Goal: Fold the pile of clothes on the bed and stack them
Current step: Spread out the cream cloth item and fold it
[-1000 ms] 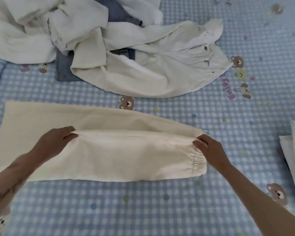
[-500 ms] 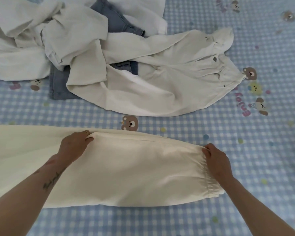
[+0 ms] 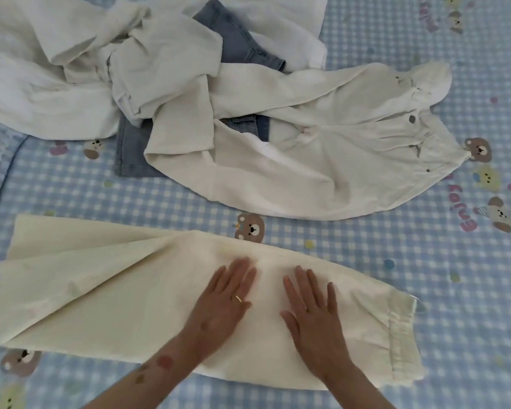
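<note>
Pressing flat on the trousers [image 3: 130, 296] — left hand [image 3: 223, 302] and right hand [image 3: 313, 317] side by side, fingers straight, gripping nothing; long axis runs left–right on the bed [image 3: 425, 276], cuffs nearer the left hand

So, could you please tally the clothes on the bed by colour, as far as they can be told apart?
Cream: 1, the cream trousers under the left hand and right hand.
Blue: 1, a half-buried denim garment.
White: at least 2, the off-white trousers and a tangled white heap that cannot be counted.
Total: at least 4.
</note>
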